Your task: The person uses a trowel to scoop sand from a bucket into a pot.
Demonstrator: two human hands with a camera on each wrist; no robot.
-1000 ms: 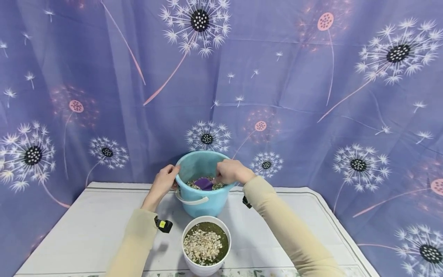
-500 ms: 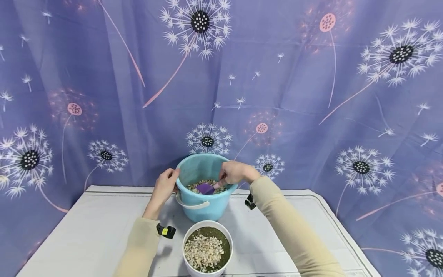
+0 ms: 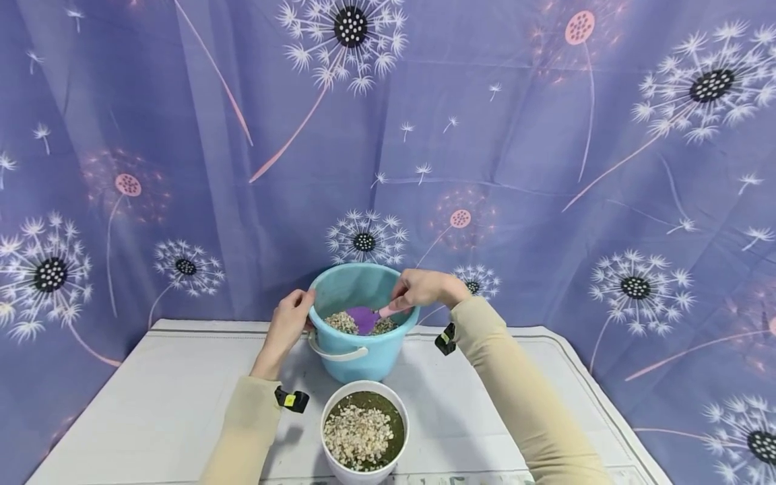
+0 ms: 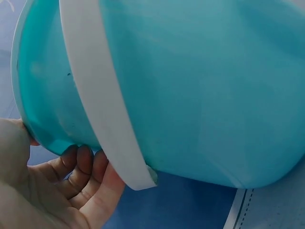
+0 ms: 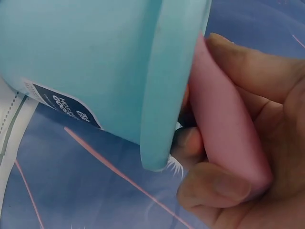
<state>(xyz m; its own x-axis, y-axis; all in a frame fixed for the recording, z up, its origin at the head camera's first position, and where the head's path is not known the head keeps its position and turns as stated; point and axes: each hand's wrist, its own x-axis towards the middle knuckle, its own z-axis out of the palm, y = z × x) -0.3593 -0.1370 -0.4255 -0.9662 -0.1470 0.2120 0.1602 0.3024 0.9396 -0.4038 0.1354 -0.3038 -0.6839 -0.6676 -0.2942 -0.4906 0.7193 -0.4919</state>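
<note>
Clasping purple scoop (image 3: pixel 362 320) by pink handle (image 5: pixel 228 119) with right grip (image 3: pixel 422 288), head-first inside blue bucket (image 3: pixel 383 357), lower centre of frame | pinching bucket at rim with left grip (image 3: pixel 287 319), left of centre | showing grains (image 3: pixel 341 322) beside scoop | showing white pot (image 3: pixel 364 477) on desk (image 3: pixel 182 391), bottom centre

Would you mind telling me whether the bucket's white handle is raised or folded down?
Folded down: the head view shows the white handle hanging across the outside of the blue bucket, below its rim.
</note>
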